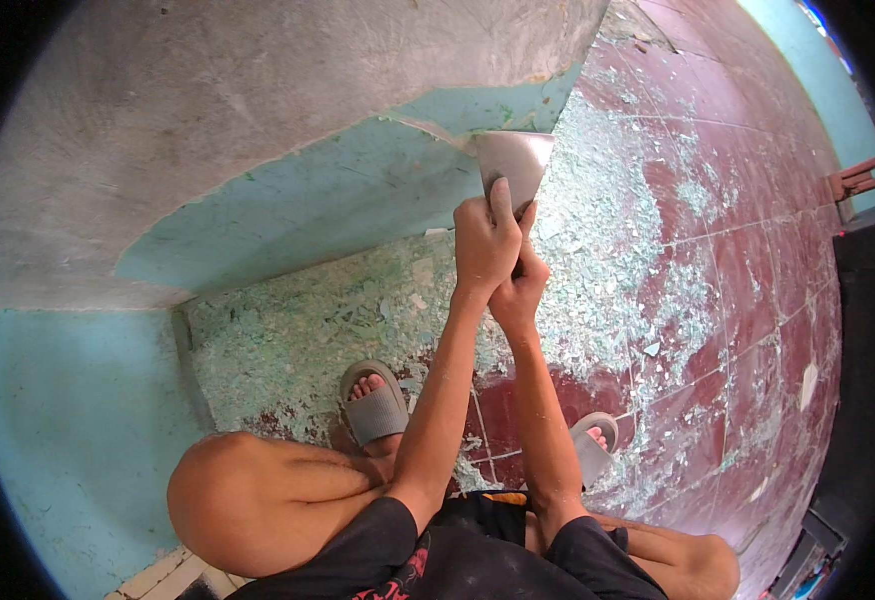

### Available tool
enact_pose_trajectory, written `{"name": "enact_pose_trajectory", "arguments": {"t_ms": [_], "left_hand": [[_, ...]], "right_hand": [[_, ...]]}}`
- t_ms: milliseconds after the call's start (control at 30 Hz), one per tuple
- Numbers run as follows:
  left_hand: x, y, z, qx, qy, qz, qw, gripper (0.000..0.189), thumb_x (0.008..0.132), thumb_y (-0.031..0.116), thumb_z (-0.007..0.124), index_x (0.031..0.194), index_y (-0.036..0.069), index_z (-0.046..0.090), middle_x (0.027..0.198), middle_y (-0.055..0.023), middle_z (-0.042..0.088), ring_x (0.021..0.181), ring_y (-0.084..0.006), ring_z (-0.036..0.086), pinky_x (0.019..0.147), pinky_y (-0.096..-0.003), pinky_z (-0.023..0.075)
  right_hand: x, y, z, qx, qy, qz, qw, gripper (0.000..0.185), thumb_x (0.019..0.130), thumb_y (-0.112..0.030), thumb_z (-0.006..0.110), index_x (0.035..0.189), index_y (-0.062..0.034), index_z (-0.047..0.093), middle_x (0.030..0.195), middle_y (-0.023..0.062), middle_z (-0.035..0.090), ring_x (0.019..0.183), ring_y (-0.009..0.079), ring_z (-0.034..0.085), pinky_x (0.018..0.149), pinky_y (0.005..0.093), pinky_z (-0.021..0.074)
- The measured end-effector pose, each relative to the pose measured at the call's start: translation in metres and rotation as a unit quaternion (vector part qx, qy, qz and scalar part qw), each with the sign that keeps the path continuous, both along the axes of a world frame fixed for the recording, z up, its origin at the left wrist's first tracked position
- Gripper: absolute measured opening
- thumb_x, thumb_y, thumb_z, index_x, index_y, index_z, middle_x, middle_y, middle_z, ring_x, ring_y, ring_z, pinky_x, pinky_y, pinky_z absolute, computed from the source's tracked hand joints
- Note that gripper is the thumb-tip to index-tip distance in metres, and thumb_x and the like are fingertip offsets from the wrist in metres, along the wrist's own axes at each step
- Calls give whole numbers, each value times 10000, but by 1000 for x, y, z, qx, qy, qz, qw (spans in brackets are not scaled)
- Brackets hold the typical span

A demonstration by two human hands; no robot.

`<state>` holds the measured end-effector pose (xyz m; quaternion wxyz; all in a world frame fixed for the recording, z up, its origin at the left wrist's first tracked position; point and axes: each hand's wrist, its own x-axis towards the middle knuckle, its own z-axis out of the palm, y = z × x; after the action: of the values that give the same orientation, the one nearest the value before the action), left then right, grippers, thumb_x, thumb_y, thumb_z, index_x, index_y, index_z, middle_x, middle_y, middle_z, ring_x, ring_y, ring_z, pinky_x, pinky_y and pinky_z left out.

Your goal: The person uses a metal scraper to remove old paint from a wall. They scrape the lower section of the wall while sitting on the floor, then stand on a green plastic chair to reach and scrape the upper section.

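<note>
Both hands are wrapped around a wide metal scraper, whose handle is mostly hidden by the fingers. Foremost is my left hand, with one digit stretched onto the base of the blade. Just behind it, my right hand grips the handle's lower part. The blade's edge lies at or close to the wall's remaining turquoise paint; contact cannot be told. A strip of lifted paint trails from the blade's left corner. Above the paint's ragged border, bare grey plaster shows.
Paint flakes thickly cover the red tiled floor along the wall. My sandalled feet stand among them, the left sandal nearer the wall. A turquoise side wall meets the scraped wall at left. Dark furniture stands at far right.
</note>
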<state>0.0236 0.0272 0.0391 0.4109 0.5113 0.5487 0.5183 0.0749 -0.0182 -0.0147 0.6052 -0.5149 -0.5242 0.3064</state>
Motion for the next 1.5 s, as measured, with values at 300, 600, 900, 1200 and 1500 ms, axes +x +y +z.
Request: {"name": "enact_pose_trajectory", "arguments": {"t_ms": [300, 600, 900, 1200, 1500], "left_hand": [[-7, 29, 133, 204, -80, 33, 975, 545, 978, 314, 438, 602, -79, 466, 477, -144, 482, 437, -168, 489, 417, -366, 348], [8, 12, 39, 94, -75, -106, 987, 476, 995, 301, 384, 786, -85, 565, 690, -181, 596, 663, -186, 600, 617, -363, 447], [3, -6, -23, -9, -295, -152, 943, 623, 1019, 434, 278, 884, -76, 610, 792, -176, 661, 706, -242, 675, 659, -351, 575], [14, -11, -11, 14, -200, -69, 977, 549, 1017, 312, 316, 714, -78, 557, 584, -148, 619, 410, -213, 591, 374, -295, 471], [9, -9, -10, -8, -158, -55, 986, 545, 1006, 284, 352, 661, -74, 574, 599, -148, 638, 425, -200, 604, 392, -293, 486]], "right_hand": [[4, 58, 136, 219, -29, 44, 974, 568, 880, -30, 502, 1417, 31, 328, 844, -48, 580, 699, 45, 469, 577, 218, 427], [42, -1, 44, 5, 300, 209, 931, 689, 931, -191, 403, 1492, -14, 44, 712, 42, 542, 448, 93, 427, 402, 236, 344], [27, -27, -7, -68, 178, 116, 975, 496, 975, -99, 432, 1449, -27, 301, 593, -54, 411, 462, 21, 340, 415, 183, 292], [20, -31, -6, -31, 119, 44, 991, 444, 973, -49, 423, 1415, -41, 380, 626, -64, 449, 517, 2, 343, 446, 174, 298], [14, -30, -9, -26, 168, 55, 984, 434, 971, -50, 440, 1401, -12, 393, 711, -52, 493, 554, 8, 393, 475, 174, 344]]}}
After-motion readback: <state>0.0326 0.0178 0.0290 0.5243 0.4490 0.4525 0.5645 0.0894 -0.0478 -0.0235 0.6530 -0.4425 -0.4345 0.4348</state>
